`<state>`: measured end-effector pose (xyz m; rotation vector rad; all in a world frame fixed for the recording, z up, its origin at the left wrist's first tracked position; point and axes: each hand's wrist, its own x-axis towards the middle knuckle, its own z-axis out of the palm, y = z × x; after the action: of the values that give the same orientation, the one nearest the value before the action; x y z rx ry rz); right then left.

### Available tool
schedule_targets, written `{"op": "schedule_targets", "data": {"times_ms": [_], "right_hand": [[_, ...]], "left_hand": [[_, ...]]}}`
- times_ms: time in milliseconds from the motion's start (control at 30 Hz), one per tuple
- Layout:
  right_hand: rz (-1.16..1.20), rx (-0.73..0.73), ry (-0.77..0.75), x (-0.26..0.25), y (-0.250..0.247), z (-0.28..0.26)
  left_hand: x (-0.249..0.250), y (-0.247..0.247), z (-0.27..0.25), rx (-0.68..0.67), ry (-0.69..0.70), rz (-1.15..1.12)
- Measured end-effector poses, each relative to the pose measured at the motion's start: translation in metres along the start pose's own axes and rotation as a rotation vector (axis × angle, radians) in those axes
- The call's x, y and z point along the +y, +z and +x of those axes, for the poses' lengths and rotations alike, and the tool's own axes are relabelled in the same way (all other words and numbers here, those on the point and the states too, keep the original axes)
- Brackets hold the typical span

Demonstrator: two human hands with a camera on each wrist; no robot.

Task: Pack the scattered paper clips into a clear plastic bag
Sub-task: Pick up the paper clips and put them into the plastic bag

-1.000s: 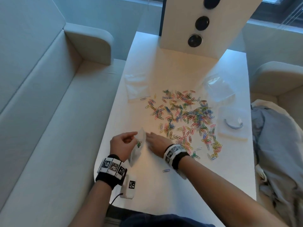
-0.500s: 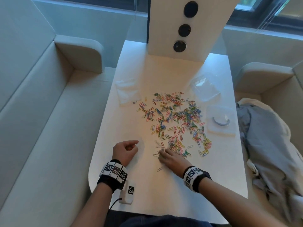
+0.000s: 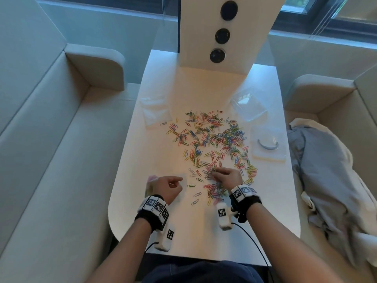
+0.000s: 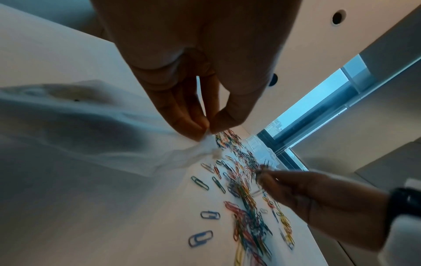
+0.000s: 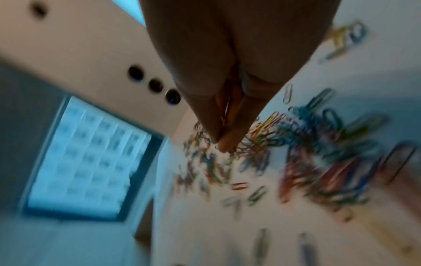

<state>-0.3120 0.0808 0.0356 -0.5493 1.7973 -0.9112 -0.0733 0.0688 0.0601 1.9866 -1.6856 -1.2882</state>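
Left hand (image 4: pixel 193 100) pinches the bag (image 4: pixel 95 133) mouth ready beside the paper clips (image 3: pixel 216 139); right hand (image 3: pixel 226 177) apparently pinches some clips.

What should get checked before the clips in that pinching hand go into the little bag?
1. Left hand pinches the clear bag by its edge: ok.
2. Bag mouth open wide enough: cannot tell; the plastic looks crumpled.
3. Right hand pinches clips: ok, metal shows between its fingertips, count unclear.
4. Path from the right hand to the bag free: ok, only loose paper clips lie on the table between.
5. Clips already inside the bag: cannot tell.
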Motion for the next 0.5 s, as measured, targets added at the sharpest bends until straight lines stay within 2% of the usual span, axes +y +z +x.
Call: {"op": "schedule_targets", "data": {"times_ms": [67, 100, 200, 300, 400, 500], "right_hand": [[0.471, -0.129, 0.143, -0.01, 0.006, -0.012], [0.597, -0.165, 0.187, -0.014, 0.011, -0.019], [0.721, -0.211, 0.256, -0.015, 0.027, -0.033], [0.653, -0.195, 0.325, -0.004, 0.04, -0.035], [0.353, -0.179, 0.319, 0.007, 0.047, -0.031], [0.211, -0.161, 0.28, 0.009, 0.05, -0.032]], "left_hand": [[0.007, 0.004, -0.005, -0.002, 0.017, -0.01], [0.009, 0.007, -0.007, -0.029, 0.026, -0.021], [0.014, 0.02, -0.006, -0.07, 0.035, -0.104], [0.017, 0.026, -0.004, -0.082, 0.033, -0.127], [0.019, 0.028, -0.002, -0.067, 0.038, -0.144], [0.019, 0.028, -0.002, -0.128, 0.036, -0.144]]}}
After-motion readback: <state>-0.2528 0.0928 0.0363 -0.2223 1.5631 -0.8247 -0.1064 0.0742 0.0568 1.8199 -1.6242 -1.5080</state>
